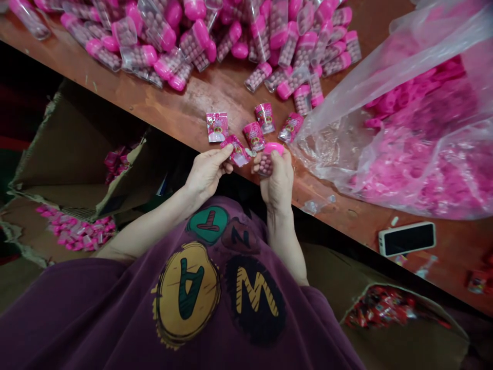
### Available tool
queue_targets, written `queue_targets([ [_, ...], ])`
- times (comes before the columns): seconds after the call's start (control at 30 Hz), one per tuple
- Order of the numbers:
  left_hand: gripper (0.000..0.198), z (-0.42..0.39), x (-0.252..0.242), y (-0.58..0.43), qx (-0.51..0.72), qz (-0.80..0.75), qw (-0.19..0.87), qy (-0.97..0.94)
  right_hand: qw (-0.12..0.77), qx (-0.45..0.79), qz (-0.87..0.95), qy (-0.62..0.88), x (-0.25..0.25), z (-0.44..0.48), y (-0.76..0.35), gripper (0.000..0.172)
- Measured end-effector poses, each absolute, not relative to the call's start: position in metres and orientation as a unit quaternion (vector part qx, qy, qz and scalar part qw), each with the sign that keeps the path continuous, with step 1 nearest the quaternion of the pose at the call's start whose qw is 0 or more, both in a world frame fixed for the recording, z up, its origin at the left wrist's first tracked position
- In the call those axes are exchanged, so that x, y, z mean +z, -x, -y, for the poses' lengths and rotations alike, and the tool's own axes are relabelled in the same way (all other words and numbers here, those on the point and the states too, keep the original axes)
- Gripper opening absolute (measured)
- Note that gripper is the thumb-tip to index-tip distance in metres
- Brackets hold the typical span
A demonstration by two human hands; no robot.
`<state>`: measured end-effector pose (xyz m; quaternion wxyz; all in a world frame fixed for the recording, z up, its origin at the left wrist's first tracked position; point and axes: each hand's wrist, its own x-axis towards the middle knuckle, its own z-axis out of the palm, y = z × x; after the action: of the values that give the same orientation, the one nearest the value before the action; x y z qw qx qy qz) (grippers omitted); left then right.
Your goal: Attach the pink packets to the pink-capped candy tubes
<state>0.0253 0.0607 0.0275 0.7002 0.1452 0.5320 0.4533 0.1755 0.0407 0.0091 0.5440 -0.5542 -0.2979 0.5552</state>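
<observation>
At the near edge of the bench, the left hand has its fingers pinched on a small pink sachet, while the right hand is clenched around a pink-capped tube of beads, held upright just right of the sachet. Just beyond the hands four loose sachets lie on the bench, and a heap of tubes is spread across the far side. A clear plastic bag of pink caps lies to the right, a phone lies near it, and a cardboard box sits low on the left.
</observation>
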Motion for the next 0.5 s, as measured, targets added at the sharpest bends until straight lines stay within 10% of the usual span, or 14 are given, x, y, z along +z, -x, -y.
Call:
queue_targets([
  [0.5,0.037,-0.055,0.023,-0.033,0.48,-0.533,0.678,-0.163,0.519,0.584,0.306,0.543,0.015,-0.008,-0.154,0.036],
])
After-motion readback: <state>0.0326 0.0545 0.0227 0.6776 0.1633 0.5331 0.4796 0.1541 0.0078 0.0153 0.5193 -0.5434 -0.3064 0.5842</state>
